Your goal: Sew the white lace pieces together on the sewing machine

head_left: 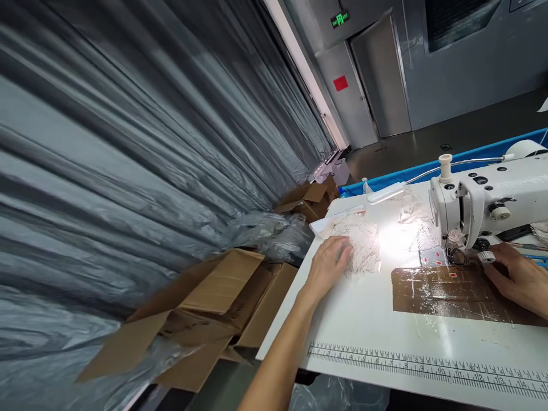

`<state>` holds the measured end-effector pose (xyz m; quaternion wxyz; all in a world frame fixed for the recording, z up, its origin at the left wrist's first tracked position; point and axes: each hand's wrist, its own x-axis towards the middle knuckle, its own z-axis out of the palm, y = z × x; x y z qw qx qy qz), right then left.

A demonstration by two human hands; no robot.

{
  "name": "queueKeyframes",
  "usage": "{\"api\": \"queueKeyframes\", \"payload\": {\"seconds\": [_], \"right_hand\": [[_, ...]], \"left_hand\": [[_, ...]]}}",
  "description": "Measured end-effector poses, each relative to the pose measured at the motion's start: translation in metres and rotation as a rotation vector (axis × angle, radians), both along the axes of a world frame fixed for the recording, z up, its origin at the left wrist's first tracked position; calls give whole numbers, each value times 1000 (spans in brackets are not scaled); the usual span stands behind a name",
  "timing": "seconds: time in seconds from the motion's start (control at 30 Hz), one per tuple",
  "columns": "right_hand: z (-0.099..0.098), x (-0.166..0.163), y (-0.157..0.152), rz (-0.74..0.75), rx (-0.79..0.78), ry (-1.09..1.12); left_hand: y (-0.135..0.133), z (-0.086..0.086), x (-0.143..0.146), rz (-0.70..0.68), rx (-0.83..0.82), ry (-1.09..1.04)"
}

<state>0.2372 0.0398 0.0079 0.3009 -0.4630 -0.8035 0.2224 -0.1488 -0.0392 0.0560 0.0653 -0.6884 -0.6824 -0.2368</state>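
Note:
My left hand (329,264) lies on the left part of the table, its fingers stretched over the near left edge of a pile of pale lace pieces (362,245), thumb apart. At the sewing machine (509,185), my right hand (520,277) is beside the needle area, just right of a white knob (486,257). Its fingers are bent inward, and the tips are partly hidden, so what they pinch does not show. More lace (422,220) lies left of the machine head under a bright lamp spot. Brown tape (445,294) covers the table in front of the needle.
A printed ruler (406,365) runs along the table's front edge. Open cardboard boxes (222,285) and clear plastic bags (278,237) stand left of the table, against a grey curtain (149,142). A white elongated object (386,193) lies at the back. Beyond is a door (381,74).

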Motion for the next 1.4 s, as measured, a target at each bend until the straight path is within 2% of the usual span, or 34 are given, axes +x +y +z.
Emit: {"api": "queueKeyframes", "payload": {"seconds": [0.13, 0.27, 0.37, 0.47, 0.53, 0.67, 0.73, 0.83, 1.03, 1.17, 1.27, 1.4], "right_hand": [[-13, 0, 2, 1, -19, 12], [-21, 1, 3, 2, 16, -9], [-20, 1, 1, 34, 41, -62], [-19, 2, 1, 53, 68, -102], [-18, 2, 1, 53, 87, -118], [-14, 4, 1, 60, 98, -169], [-9, 4, 0, 70, 78, -200], [-3, 3, -2, 92, 55, -216], [-3, 5, -3, 115, 64, -200], [2, 2, -5, 110, 58, -129], [10, -4, -13, 134, -61, -53], [22, -17, -32, 373, -519, 33]], "left_hand": [[-4, -8, -2, 30, -119, -158], [-2, -16, 1, 52, -108, -208], [-2, -13, 1, 43, -91, -236], [-6, -2, 11, 19, -84, -261], [-11, 9, 28, -69, -106, -284], [-17, 28, 68, -470, -277, -326], [-12, 30, 79, -548, -293, -300], [3, 19, 83, -513, -286, -251], [22, -22, 83, -406, -347, -138], [16, -28, 86, -399, -283, -71], [7, -18, 92, -344, -287, -123], [-7, 2, 112, -307, -300, -444]]}}
